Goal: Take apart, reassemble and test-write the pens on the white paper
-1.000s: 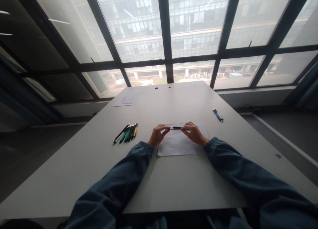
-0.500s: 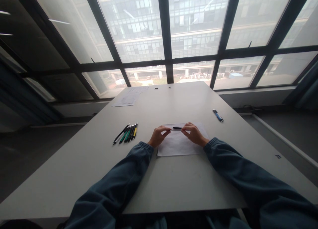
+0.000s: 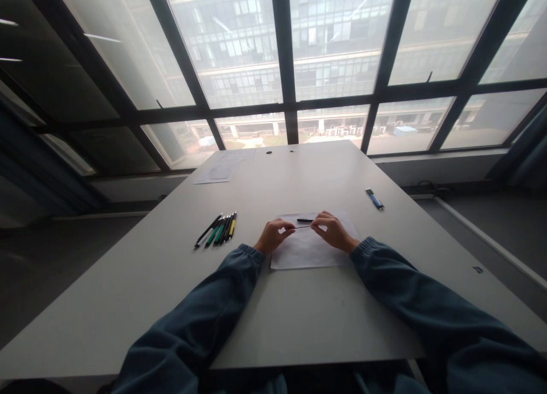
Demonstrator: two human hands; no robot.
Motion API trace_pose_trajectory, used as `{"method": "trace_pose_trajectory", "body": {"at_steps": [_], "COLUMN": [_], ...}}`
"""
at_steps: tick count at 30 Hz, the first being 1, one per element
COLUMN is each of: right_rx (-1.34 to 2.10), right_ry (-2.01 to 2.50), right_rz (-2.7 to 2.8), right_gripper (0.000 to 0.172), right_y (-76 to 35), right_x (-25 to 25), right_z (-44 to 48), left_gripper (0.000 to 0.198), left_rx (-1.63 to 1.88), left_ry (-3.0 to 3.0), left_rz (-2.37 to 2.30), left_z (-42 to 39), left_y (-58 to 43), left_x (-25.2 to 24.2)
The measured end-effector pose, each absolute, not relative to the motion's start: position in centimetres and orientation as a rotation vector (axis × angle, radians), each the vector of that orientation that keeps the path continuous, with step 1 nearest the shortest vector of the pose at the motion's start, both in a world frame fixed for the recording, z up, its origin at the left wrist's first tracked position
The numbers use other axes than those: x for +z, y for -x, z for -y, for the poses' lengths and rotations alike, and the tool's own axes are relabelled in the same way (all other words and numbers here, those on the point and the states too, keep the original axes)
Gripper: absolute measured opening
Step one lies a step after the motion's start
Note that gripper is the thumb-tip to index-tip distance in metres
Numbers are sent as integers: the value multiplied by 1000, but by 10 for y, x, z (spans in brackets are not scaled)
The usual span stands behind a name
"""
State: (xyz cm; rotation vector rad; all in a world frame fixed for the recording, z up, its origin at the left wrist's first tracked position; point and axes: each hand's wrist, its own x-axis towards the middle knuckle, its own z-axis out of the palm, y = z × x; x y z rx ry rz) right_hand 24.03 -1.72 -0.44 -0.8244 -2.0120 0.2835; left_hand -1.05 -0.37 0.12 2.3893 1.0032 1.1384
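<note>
A thin dark pen refill (image 3: pixel 303 227) stretches between my hands, just over a white sheet of paper (image 3: pixel 305 251). My left hand (image 3: pixel 273 235) pinches its left end between thumb and fingertips. Its right end is pinched by my right hand (image 3: pixel 333 232). Behind the refill, a black pen barrel (image 3: pixel 305 220) lies on the sheet, its right end partly covered by my right fingers. Whatever small details the refill's ends have are hidden by the fingertips.
Left of the paper lies a group of several black, green and yellow pens (image 3: pixel 217 230). Blue pens (image 3: pixel 374 199) lie to the right. Printed sheets (image 3: pixel 216 169) rest at the table's far left, before the windows. A small dark mark (image 3: pixel 477 269) shows near the right edge.
My left hand has shifted slightly down, so the refill now slants a little, lower on the left. My right hand has barely moved. The pens and paper stay where they were.
</note>
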Motion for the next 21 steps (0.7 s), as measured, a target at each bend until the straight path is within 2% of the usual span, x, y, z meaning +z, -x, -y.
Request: {"method": "trace_pose_trajectory", "body": {"at_steps": [11, 16, 21], "right_rx": [272, 179, 74], "right_ry": [841, 966, 1128], "right_rz": [1971, 1792, 1855], "right_gripper": [16, 30, 21], "right_y": [-240, -242, -247], "right_x": [-7, -7, -20], "right_z": [16, 13, 5], "left_gripper": [9, 12, 11], "left_rx": [1232, 1343, 1453], "left_ry": [-2384, -2321, -2199], "left_rz": [-1027, -1141, -1256], "left_z": [5, 2, -2], "left_y": [9, 12, 15], "left_x": [6, 5, 2]}}
